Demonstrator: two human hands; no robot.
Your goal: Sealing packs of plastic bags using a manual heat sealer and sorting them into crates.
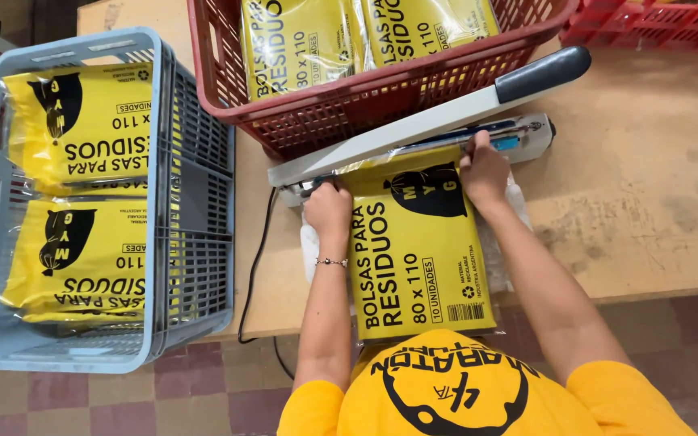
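Both our hands press the flat yellow plastic bag pack (418, 258) on the wooden table (648, 202): left hand (329, 208) and right hand (485, 171) flat-fingered at its top edge, which is hidden under the white heat-sealer bar (414, 129).

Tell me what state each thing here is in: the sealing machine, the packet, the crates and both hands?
Heat sealer: arm raised, open.
Yellow bag packet: flat on the table, top edge laid on the sealer's bar.
Left hand: pressing the packet's top left corner.
Right hand: pressing the packet's top right corner.
Red crate: holds yellow packets.
Grey crate: holds stacked yellow packets.
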